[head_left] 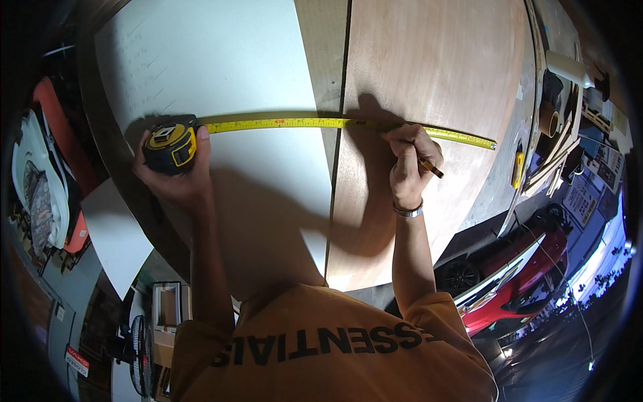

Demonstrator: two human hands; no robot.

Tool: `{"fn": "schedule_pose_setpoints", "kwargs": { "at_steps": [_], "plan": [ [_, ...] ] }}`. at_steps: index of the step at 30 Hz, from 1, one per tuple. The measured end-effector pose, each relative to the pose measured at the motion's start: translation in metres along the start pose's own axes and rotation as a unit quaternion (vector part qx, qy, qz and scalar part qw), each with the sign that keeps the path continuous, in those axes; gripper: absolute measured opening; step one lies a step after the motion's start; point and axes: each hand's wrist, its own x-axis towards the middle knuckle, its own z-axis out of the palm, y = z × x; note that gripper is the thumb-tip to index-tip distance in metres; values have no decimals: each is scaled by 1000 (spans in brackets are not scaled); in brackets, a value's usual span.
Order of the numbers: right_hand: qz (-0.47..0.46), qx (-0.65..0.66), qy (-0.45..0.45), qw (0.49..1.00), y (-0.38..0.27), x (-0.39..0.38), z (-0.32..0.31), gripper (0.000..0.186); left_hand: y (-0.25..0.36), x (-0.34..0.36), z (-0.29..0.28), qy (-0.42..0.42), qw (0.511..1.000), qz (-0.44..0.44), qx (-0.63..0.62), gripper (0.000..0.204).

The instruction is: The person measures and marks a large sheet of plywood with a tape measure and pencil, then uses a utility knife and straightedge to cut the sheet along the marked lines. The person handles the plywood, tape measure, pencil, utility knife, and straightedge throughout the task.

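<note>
My left hand (179,181) is wrapped round a black and yellow tape measure (169,146) above the left part of a white board (261,60). From its case the yellow blade (301,123) runs out to the right, over a gap and onto a brown wooden panel (429,60). The blade's hooked end lies near the panel's right side. My right hand (412,161) is closed on a dark pencil (432,168), with its fingers at the blade's lower edge over the panel. The fingers hide the pencil's tip, and I cannot tell whether it touches the wood.
A yellow utility knife (518,169) lies right of the panel on the grey work surface. Wood strips (552,161) and a cardboard tube (548,119) are at the far right. A fan (139,355) stands lower left. Beyond the table at lower right is a red car (516,281).
</note>
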Motion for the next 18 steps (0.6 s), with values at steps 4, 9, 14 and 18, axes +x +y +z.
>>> {"fn": "schedule_pose_setpoints", "kwargs": {
  "at_steps": [4, 9, 14, 18],
  "plan": [
    [46, 107, 41, 992, -2, -8, -7, 18, -3, 0, 0, 0, 999, 11, 38, 79],
    [-166, -112, -223, 954, -32, -59, -7, 20, -3, 2, 0, -4, 1000, -5, 2, 77],
    [-364, -246, -351, 827, -32, -75, 0, 24, 9, 3, 0, -13, 999, -34, -20, 70],
    [-402, -245, -412, 780, -27, -64, 5, 13, 22, 17, 6, -2, 1000, 0, -8, 66]
  ]
}}
